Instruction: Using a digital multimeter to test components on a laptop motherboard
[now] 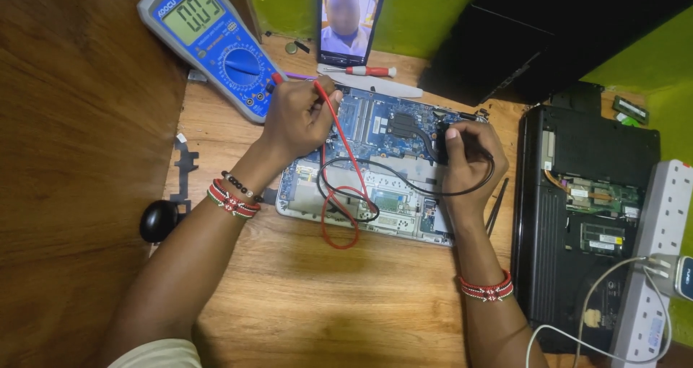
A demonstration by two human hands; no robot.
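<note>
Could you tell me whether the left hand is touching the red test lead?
Touching: the head view shows the left hand pinching the red test lead between its fingers.

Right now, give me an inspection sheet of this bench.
Surface: wooden table, bare wood in front.
Job's things: opened laptop board; blue multimeter.
Clutter: screwdriver, second opened black laptop, round black object.
Grips: left hand pinches the red probe lead; right hand holds the black probe on the board.
Cables: black lead; white cable to power strip.
Surroundings: phone propped against a green wall.
</note>
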